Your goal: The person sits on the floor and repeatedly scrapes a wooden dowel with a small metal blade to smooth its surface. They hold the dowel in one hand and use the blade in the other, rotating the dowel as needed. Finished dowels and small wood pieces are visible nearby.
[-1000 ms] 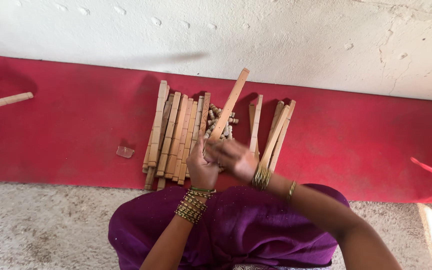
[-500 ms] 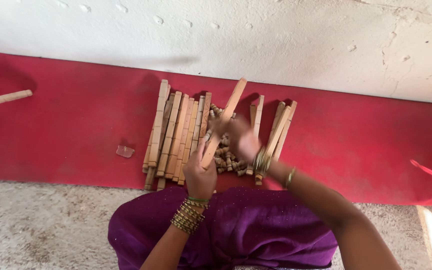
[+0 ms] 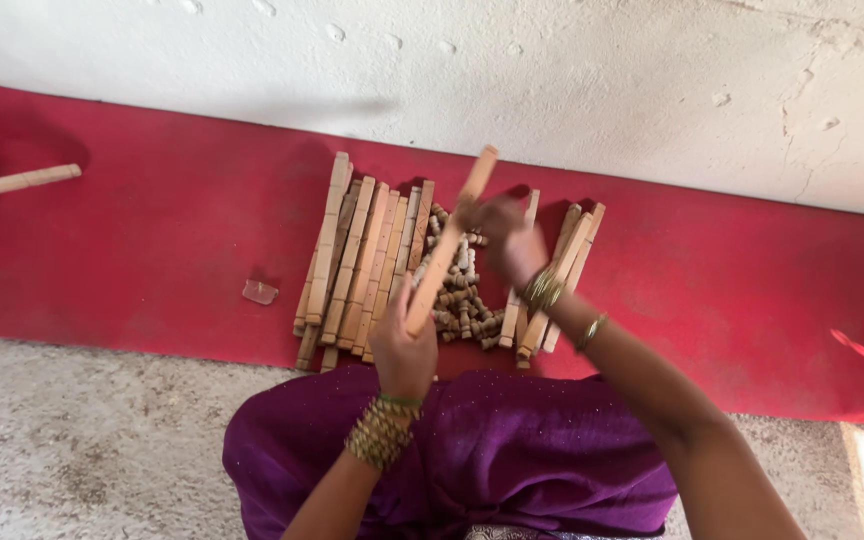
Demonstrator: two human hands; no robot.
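Note:
My left hand (image 3: 404, 347) grips the lower end of a long wooden slat (image 3: 452, 240) that slants up to the right. My right hand (image 3: 504, 232) reaches forward over a heap of small wooden pegs (image 3: 464, 300), blurred, fingers curled near the slat's upper part; whether it holds a peg I cannot tell. A row of similar wooden slats (image 3: 357, 262) lies on the red mat (image 3: 152, 240) to the left of the pegs. A few more slats (image 3: 560, 280) lie to the right, partly under my right wrist.
A whitewashed wall (image 3: 552, 80) runs behind the red mat. At the far left edge a wooden frame piece (image 3: 12, 184) juts in. A small pale scrap (image 3: 260, 292) lies on the mat. My purple garment (image 3: 472, 450) covers my lap over rough grey floor (image 3: 72, 440).
My right hand has moved away from the left hand, forward and up over the pegs. The slat stays in my left hand, now more upright, and the peg heap is uncovered.

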